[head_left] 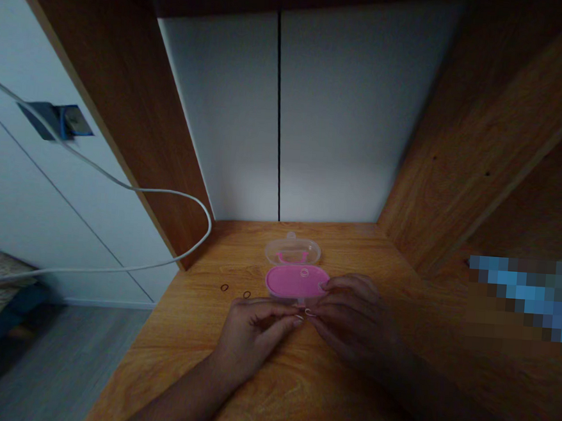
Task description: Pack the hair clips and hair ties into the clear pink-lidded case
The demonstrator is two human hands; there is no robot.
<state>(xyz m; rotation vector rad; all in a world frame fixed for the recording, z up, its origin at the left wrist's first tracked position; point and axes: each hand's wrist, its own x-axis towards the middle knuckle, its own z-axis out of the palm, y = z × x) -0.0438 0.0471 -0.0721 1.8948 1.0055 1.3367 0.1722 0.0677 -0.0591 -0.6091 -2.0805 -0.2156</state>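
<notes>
A small oval plastic case sits open near the back of the wooden desktop (269, 376). Its pink base (296, 282) lies nearest me, and its clear hinged lid (292, 250) lies flat behind it. A tiny ring (304, 273) rests in the pink base. Two small dark elastic bands (224, 288) lie left of the case. My left hand (250, 340) and my right hand (355, 318) meet at their fingertips just below the case. My right fingers touch or nearly touch the base's edge. Anything pinched between the fingertips is too small to tell.
Wooden side panels rise on both sides of the desk, with white cabinet doors (282, 121) behind it. A white cable (167, 193) loops past the left panel to a wall socket (63, 120). A pixelated blue patch (520, 298) covers the right side.
</notes>
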